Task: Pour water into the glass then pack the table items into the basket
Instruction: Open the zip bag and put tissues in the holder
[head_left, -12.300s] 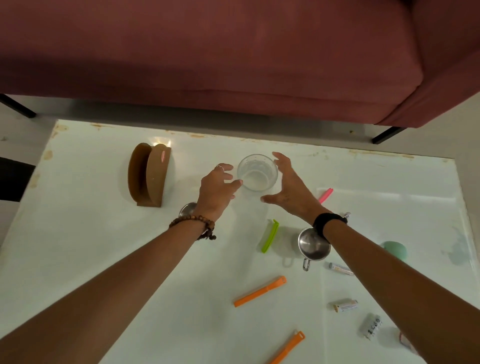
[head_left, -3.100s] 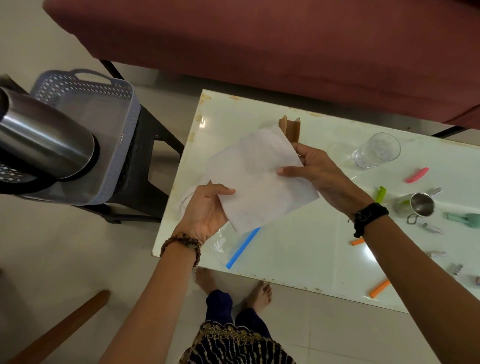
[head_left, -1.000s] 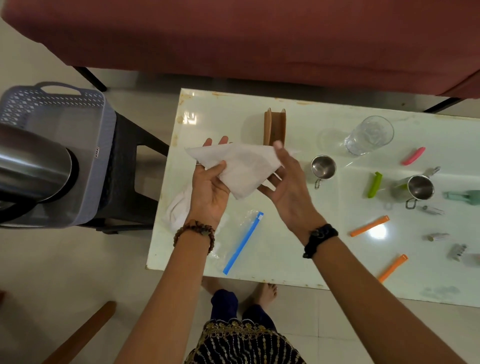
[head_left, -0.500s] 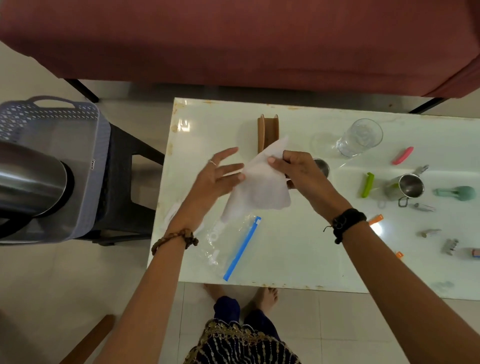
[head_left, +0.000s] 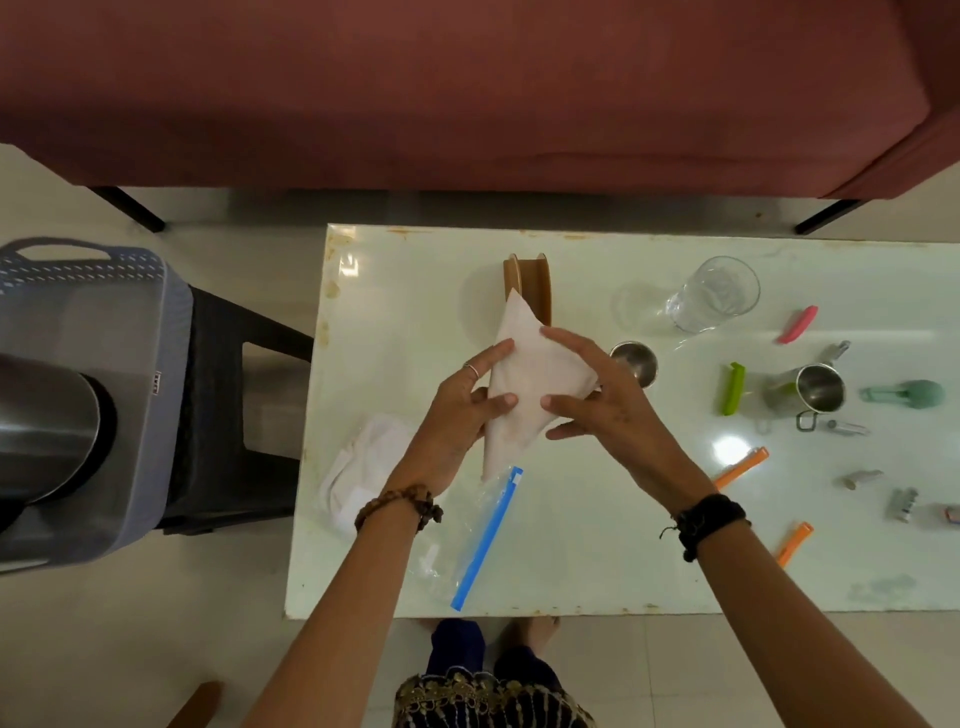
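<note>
- The basket (head_left: 98, 332) at left of frame held a steel kettle (head_left: 47, 426).
- At centre, above the table (head_left: 597, 551), left hand (head_left: 457, 410) and right hand (head_left: 597, 400) pinched a folded napkin (head_left: 524, 389), fingers clamped on its edges.
- Light, limp paper; best held by the folded corners.
- The glass (head_left: 714, 293), upper right, seemed to hold water.

Beaded bracelet (head_left: 400, 506) (black wristband (head_left: 709, 521) opposite)

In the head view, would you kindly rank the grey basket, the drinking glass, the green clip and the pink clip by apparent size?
1. grey basket, though it sits nearer the camera
2. drinking glass
3. green clip and pink clip: too alike to rank
</note>
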